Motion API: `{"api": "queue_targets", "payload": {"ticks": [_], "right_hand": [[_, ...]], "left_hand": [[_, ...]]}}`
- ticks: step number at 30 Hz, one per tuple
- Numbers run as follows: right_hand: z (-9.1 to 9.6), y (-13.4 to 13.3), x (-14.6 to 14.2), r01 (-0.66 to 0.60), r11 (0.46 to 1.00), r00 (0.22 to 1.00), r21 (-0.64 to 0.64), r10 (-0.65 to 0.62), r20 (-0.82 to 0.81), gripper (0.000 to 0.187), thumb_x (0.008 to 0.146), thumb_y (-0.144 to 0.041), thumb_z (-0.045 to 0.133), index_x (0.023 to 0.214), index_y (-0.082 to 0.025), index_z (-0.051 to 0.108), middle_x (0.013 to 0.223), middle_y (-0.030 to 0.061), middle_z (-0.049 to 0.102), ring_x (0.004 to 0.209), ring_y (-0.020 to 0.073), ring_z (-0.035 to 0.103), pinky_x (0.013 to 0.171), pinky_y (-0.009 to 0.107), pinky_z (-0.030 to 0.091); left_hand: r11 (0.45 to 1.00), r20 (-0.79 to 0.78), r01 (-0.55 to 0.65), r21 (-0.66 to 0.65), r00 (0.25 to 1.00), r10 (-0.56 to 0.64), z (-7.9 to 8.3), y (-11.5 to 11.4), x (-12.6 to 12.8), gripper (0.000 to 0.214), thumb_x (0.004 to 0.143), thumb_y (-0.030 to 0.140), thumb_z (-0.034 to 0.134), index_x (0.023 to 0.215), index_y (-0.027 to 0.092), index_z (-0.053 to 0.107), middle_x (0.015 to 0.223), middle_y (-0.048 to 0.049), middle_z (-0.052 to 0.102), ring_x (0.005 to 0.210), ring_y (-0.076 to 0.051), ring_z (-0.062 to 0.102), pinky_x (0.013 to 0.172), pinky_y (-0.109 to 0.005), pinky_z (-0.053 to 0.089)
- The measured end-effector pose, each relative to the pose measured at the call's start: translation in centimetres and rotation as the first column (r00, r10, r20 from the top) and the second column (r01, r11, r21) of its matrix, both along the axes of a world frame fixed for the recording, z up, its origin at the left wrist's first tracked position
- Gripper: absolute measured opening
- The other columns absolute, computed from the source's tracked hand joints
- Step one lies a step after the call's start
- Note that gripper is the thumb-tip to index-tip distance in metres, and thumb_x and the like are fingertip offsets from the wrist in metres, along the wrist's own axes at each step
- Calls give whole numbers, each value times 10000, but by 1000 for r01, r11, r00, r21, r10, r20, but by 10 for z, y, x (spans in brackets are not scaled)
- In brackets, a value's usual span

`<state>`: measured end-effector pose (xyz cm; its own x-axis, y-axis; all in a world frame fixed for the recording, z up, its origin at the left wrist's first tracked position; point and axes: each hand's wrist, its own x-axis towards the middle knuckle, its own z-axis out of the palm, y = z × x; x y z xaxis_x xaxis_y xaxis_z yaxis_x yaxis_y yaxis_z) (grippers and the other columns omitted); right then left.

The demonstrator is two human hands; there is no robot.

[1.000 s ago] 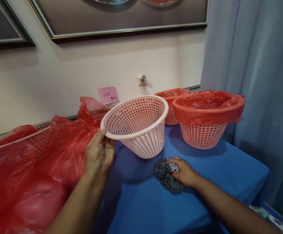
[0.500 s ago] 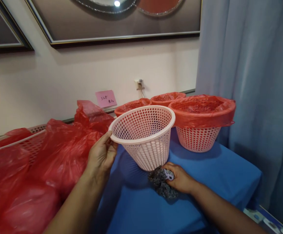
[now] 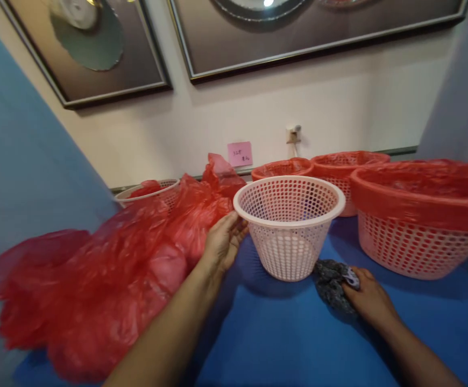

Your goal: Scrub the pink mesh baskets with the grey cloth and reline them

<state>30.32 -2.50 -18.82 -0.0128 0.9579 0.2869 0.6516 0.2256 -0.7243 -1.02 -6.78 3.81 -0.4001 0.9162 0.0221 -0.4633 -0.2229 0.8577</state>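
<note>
Your left hand (image 3: 224,242) is at the left side of the pink perforated basket (image 3: 288,228), with the fingers lying loosely spread against its wall just under the rim. Whether they pinch the rim or only rest against it cannot be told from here. The basket stands upright on the blue surface (image 3: 282,344), mouth up, in the middle of the view and with no liner in it. Your right hand (image 3: 369,301) lies on the surface just right of the basket's foot, its fingers curled over the near end of a dark grey cloth (image 3: 330,279). A small pale scrap shows at your fingertips, and the cloth's far end lies close beside the basket's base. Left of your left forearm, a heap of loose red plastic bags (image 3: 117,279) spreads across the surface and reaches up to your hand. Behind the heap another basket (image 3: 153,189) stands with red plastic in it. To the right, a bigger basket lined with a red bag (image 3: 419,215) stands close to the pink one, and two more lined baskets (image 3: 347,164) stand behind, against the wall. On the wall are a pink note (image 3: 240,153) and a socket (image 3: 293,133).
</note>
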Motion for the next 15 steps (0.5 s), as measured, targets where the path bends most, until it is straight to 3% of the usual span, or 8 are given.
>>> {"api": "queue_targets", "payload": {"ticks": [4,6,8,10,12,14,15], "right_hand": [[-2,-5,6,19,974,998,224,-30,46,505,832,-480,498,1208,-158,597,1219,170,616,1204,359,572,1058,540,461],[7,-18,4,27,925,998,380,-47,45,544,863,-486,509,1300,-164,545,1356,189,533,1316,389,497,1102,580,412],[21,-37,-2,-8,856,998,516,-24,54,514,890,-434,533,1349,-204,512,1438,181,475,1360,399,465,1121,606,374],[36,-57,-15,-119,778,993,617,76,95,465,893,-336,561,1349,-263,512,1437,153,489,1321,384,507,1098,599,384],[51,-74,-38,-253,698,967,669,210,146,462,875,-233,573,1330,-301,526,1399,130,521,1256,356,555,1048,558,424],[63,-85,-69,-365,633,922,683,345,173,486,850,-150,568,1308,-311,541,1367,116,540,1220,328,572,1002,510,457],[69,-88,-87,-413,609,894,677,413,173,495,838,-116,560,1294,-309,545,1357,112,548,1212,315,575,988,491,469]], "left_hand": [[991,-198,25,-131,979,-51,-18,-35,-16,287,765,97,775,1043,144,723,1071,-100,727,757,-134,705,653,-237,585],[988,-332,-40,-148,943,-11,-21,-50,-32,353,737,140,804,1080,168,723,1163,-111,713,807,-149,703,696,-259,580],[986,-507,-141,-84,858,79,-15,-59,-54,399,720,188,814,1108,182,724,1207,-117,707,893,-187,702,769,-299,577],[964,-686,-259,53,693,224,1,-56,-82,443,699,214,813,1130,181,719,1223,-128,706,1003,-240,687,891,-367,558],[916,-816,-347,203,456,354,24,-41,-111,498,697,221,797,1182,172,694,1280,-145,681,1132,-292,647,1042,-444,488],[884,-889,-376,279,246,386,47,-17,-139,551,720,214,760,1253,144,640,1380,-172,617,1294,-332,556,1165,-486,372],[884,-910,-375,280,190,369,55,-4,-150,577,732,212,745,1286,139,604,1432,-180,577,1372,-347,490,1201,-496,319]]}}
